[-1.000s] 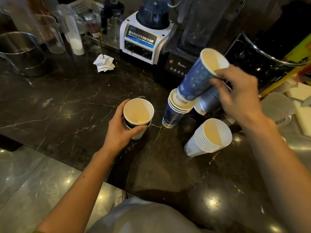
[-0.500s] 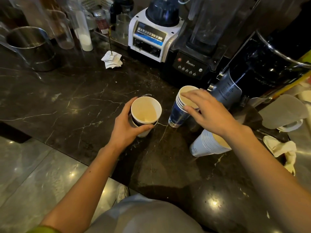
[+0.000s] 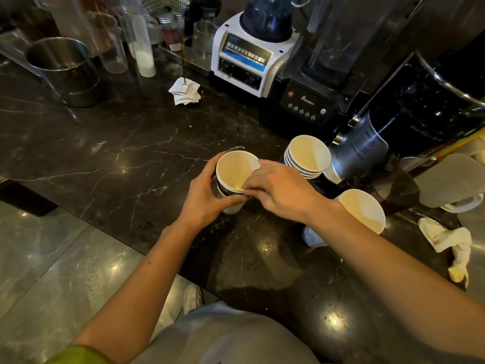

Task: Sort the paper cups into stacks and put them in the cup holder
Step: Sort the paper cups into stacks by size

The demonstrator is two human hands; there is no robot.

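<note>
Two hands grasp one paper cup stack [image 3: 233, 177] at tabletop [image 3: 126, 153] centre: left hand [image 3: 207, 194] encircles the wall, right hand [image 3: 275, 189] fingers [image 3: 250, 183] pinch the near rim. Cups are light, thin-walled and crushable; hold the sidewall, squeezing lightly.

Counter [image 3: 126, 143] black-brown marble with thin white veins. Held cup [image 3: 235, 170] cream inside, dark navy band outside, white base. Blue cup stack [image 3: 307, 156] navy walls, white rims, cream inside. White cup stack [image 3: 362, 208] white outside, cream inside. Blender [image 3: 252, 56] white body, black-blue label. Second blender [image 3: 307, 106] black. Steel pot [image 3: 65, 72] silver. Rag [image 3: 451, 245] white, yellow-brown stains. Sleeve [image 3: 78, 355] green.
</note>
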